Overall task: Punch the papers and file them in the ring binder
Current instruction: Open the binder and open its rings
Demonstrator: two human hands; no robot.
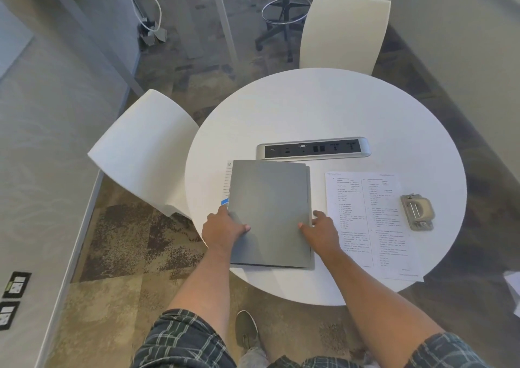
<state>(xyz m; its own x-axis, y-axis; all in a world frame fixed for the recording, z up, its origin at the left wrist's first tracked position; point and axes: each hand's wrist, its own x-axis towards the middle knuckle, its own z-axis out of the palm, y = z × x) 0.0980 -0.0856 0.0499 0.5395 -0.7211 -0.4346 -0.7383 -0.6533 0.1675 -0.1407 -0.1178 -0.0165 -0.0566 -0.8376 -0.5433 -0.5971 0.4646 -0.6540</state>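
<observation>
Both hands, left hand (225, 228) and right hand (320, 231), grasp the closed grey binder (270, 212); beside the right grip lie papers (368, 221) and punch (417, 211), so opening likely comes next.

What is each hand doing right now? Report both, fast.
Left hand: grips the left edge of the closed grey binder.
Right hand: fingers curled at the binder's right edge, gripping the cover.
</observation>
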